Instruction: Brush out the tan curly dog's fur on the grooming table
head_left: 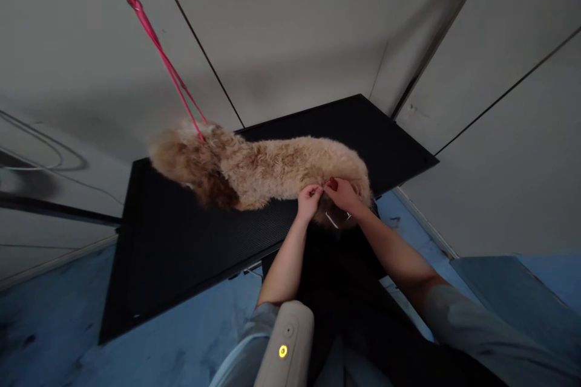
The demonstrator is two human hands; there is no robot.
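Note:
A curly, tan dog [290, 166] stands on a black grooming table [190, 254], its head toward the left and its rump toward the right. My left hand [309, 201] is closed in a pinch at the coat on the near hip; the tuft between the fingertips is small. Close beside it, my right hand [344, 195] is wrapped round a slicker brush [336, 217]. The brush's reddish-brown handle end pokes out above the fingers, and its wide head hangs below the hand against the near hind leg. My fingertips nearly meet.
A pink grooming loop [152, 33] runs from upper left down to the dog's neck. A pale dryer-like device [287, 338] with a lit yellow button lies near my left upper arm. Grey wall panels [290, 24] stand behind the table, above a blue floor [172, 338].

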